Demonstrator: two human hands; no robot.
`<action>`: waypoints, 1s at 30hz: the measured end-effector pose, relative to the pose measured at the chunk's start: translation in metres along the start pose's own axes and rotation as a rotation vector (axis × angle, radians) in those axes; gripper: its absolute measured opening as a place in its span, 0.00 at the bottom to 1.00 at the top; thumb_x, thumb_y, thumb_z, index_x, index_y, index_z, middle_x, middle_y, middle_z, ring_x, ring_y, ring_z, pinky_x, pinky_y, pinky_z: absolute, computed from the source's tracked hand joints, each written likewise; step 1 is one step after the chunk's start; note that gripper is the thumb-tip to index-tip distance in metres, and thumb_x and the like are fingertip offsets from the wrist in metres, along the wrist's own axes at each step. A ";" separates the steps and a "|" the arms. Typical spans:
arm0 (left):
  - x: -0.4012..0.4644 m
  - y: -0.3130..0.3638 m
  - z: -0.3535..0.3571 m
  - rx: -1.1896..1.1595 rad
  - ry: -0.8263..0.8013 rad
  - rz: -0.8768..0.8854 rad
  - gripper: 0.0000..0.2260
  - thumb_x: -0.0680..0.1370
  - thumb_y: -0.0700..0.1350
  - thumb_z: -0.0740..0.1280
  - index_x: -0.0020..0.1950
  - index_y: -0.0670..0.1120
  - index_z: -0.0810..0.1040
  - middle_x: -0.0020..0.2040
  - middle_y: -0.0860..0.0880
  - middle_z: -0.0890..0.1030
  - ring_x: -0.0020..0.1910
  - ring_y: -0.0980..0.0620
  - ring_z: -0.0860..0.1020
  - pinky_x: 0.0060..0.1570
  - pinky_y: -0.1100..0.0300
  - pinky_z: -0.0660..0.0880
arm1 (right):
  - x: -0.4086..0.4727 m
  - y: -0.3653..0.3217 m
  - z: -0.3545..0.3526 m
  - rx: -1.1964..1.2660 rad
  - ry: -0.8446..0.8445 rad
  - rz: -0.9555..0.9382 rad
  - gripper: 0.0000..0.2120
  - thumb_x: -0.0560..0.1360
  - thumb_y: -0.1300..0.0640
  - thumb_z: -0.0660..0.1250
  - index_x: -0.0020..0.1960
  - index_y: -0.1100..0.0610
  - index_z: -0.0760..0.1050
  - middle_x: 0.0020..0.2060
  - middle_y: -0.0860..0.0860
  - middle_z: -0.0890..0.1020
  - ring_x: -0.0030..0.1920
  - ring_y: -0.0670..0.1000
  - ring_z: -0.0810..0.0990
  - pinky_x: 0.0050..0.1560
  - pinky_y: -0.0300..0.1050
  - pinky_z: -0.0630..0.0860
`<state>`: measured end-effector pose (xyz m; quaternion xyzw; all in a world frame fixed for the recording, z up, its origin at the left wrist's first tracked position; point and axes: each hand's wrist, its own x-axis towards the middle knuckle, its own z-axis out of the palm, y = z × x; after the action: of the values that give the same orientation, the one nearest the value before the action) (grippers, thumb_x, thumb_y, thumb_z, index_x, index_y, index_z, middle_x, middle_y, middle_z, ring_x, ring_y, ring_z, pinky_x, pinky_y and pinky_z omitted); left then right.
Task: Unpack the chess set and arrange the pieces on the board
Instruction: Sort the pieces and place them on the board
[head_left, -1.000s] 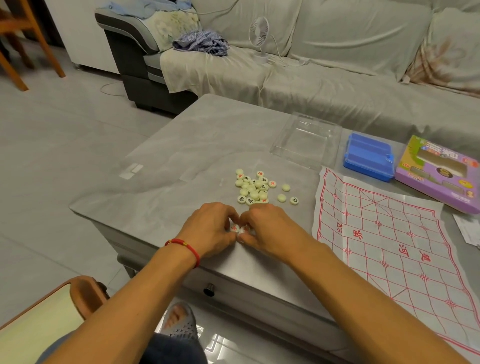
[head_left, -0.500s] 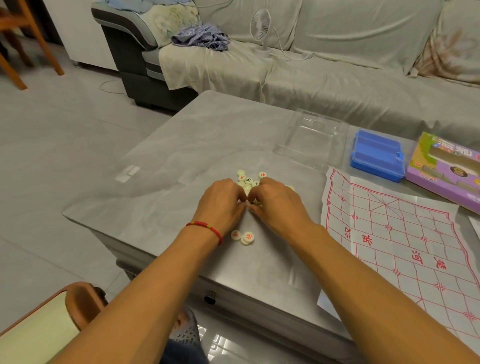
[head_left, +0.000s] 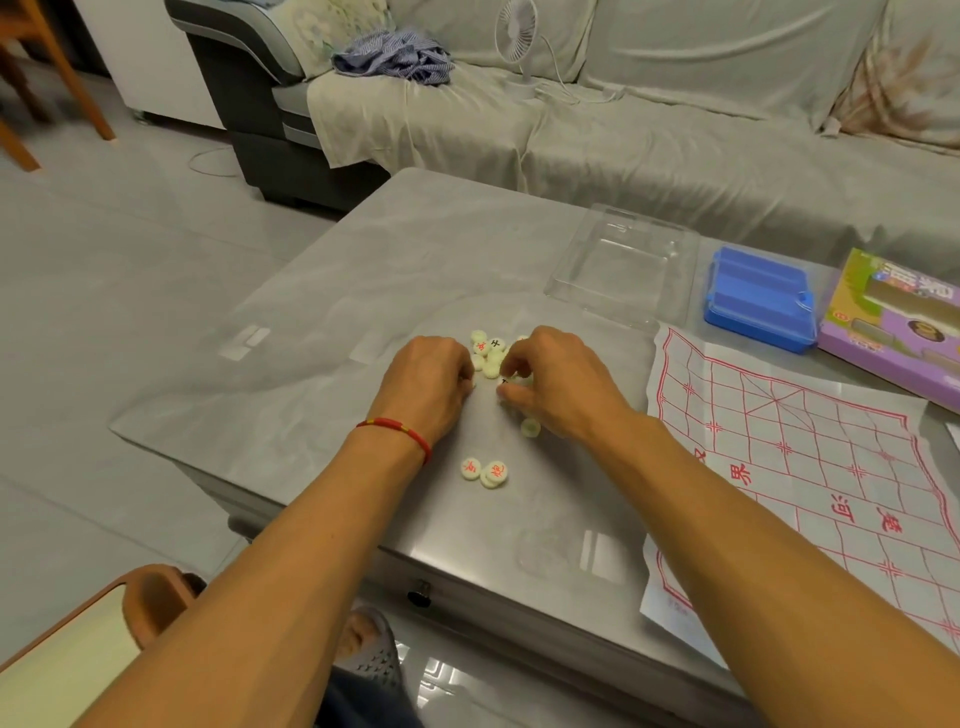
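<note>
Two cream discs (head_left: 483, 472) with red characters lie touching each other nearest you on the grey table (head_left: 291, 374), just behind your left wrist with its red string bracelet (head_left: 397, 432). One more blank-faced disc (head_left: 530, 428) sits just beside your right hand (head_left: 563, 384), whose curled thumb and fingertips pinch a piece at the pile's near edge. Your left hand (head_left: 428, 384) rests curled at the pile of pieces (head_left: 491, 353); whether it holds one you cannot tell. Both hands hide most of the pile; a red and a black character show on discs beyond them, too small to read. Right of the pile lies the paper board (head_left: 810, 467), its red grid marked 界, 河 and 漢. Beyond the pile sit a clear plastic tray (head_left: 623, 260), then a blue case (head_left: 758, 299) and a purple box (head_left: 893, 322). Farther off, a small fan (head_left: 517, 36) stands on the covered sofa (head_left: 675, 135).
</note>
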<state>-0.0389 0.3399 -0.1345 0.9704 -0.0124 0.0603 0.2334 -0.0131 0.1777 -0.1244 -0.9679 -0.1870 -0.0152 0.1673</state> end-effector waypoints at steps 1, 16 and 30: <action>-0.001 -0.005 -0.004 0.006 0.009 -0.019 0.05 0.77 0.41 0.70 0.50 0.45 0.85 0.46 0.44 0.84 0.45 0.45 0.81 0.52 0.53 0.79 | 0.000 -0.005 0.001 0.013 -0.018 -0.021 0.11 0.74 0.48 0.73 0.54 0.51 0.82 0.49 0.49 0.78 0.48 0.52 0.78 0.49 0.49 0.78; -0.013 -0.034 -0.020 -0.022 0.088 -0.196 0.11 0.75 0.35 0.68 0.51 0.48 0.86 0.49 0.46 0.84 0.48 0.44 0.81 0.51 0.55 0.79 | -0.008 -0.004 -0.018 0.056 -0.108 -0.060 0.06 0.76 0.52 0.71 0.52 0.49 0.82 0.46 0.47 0.83 0.44 0.49 0.81 0.48 0.47 0.79; -0.059 0.018 -0.028 -0.034 -0.351 0.251 0.15 0.74 0.53 0.72 0.61 0.54 0.81 0.48 0.55 0.77 0.47 0.57 0.76 0.46 0.63 0.75 | -0.053 0.021 -0.019 0.217 -0.140 0.031 0.07 0.79 0.58 0.68 0.54 0.54 0.83 0.42 0.46 0.85 0.40 0.45 0.83 0.47 0.38 0.79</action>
<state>-0.1014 0.3368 -0.1086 0.9528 -0.1745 -0.0812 0.2347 -0.0541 0.1344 -0.1179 -0.9455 -0.1840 0.0753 0.2578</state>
